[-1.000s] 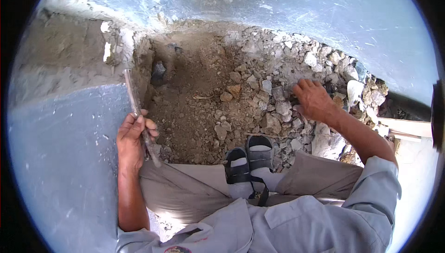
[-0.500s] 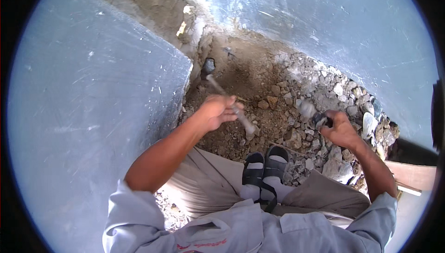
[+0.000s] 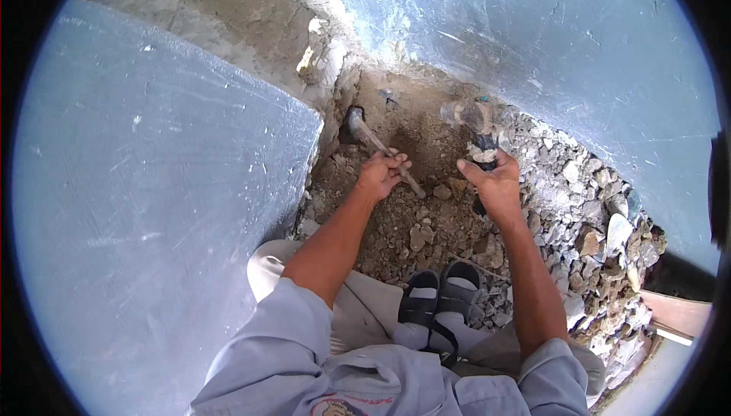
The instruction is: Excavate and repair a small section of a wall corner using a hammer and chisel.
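My left hand [image 3: 376,178] is closed round the middle of a long metal chisel [image 3: 372,139]. The chisel slants up and left, its far end at a dark hole [image 3: 352,123] beside the broken wall edge; its near end sticks out past my fingers over the soil. In my right hand [image 3: 496,186] is a hammer [image 3: 477,117], gripped by its dark handle, which has pale wrapping or dirt on it. The hammer head is smeared by motion and hangs above the dirt, right of the chisel and apart from it.
Blue-grey panels stand at the left [image 3: 167,164] and upper right [image 3: 548,27]. Broken stones and rubble [image 3: 563,180] heap along the right. My sandalled feet [image 3: 438,294] rest on the dirt below my hands. A wooden board [image 3: 678,312] lies at the lower right.
My left hand has moved up and right, bringing the chisel's far end to the hole. My right hand has swung up and left with the hammer, nearer the chisel.
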Available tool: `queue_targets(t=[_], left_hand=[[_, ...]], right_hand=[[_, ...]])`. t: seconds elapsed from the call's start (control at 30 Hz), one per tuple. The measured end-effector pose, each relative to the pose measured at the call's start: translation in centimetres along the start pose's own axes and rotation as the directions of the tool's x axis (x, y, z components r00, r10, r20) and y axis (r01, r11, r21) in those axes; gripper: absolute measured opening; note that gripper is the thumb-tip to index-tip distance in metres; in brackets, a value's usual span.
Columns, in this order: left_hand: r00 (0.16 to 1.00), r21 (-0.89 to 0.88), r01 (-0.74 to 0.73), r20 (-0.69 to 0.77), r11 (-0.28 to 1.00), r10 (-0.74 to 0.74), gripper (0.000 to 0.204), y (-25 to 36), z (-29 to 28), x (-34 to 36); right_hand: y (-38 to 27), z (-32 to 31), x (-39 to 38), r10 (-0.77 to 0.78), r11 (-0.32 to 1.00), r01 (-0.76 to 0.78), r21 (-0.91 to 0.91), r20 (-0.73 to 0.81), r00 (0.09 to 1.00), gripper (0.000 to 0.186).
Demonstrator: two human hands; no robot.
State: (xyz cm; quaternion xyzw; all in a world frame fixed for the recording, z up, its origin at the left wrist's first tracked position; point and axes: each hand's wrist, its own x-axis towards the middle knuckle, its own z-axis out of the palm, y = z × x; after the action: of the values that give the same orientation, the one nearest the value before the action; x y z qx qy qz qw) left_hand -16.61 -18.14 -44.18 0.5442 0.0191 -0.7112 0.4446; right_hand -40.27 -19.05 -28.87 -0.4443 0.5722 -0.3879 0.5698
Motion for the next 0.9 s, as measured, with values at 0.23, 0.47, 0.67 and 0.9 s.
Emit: queue_targets(t=[0.23,0.47,0.67,0.9], left_hand=[[0.896,0.711,-0.443,0.339,0.546,0.285,0.021,3.3,5.1,-2.8],[0.793,0.822,-0.473,0.242,0.316,0.559,0.020,5.0,2.9,-1.6],[0.966,0.211,-0.257,0.096,0.943,0.242,0.023,1.4,-1.7,1.1],[0.952,-0.215,-0.237,-0.244,0.947,0.183,0.027,0.0,1.3,0.4]], right_hand=[[1.4,1.8,1.4,-0.192,0.977,0.203,0.062,-0.146,0.970,0.025],[2.7,1.6,-0.2,-0.216,0.975,0.223,0.021,-0.173,0.961,0.017],[3.8,1.8,-1.0,-0.041,0.999,0.038,-0.024,-0.148,0.988,0.017],[4.1,2.0,-1.2,-0.124,0.992,0.124,-0.008,-0.152,0.981,0.018]])
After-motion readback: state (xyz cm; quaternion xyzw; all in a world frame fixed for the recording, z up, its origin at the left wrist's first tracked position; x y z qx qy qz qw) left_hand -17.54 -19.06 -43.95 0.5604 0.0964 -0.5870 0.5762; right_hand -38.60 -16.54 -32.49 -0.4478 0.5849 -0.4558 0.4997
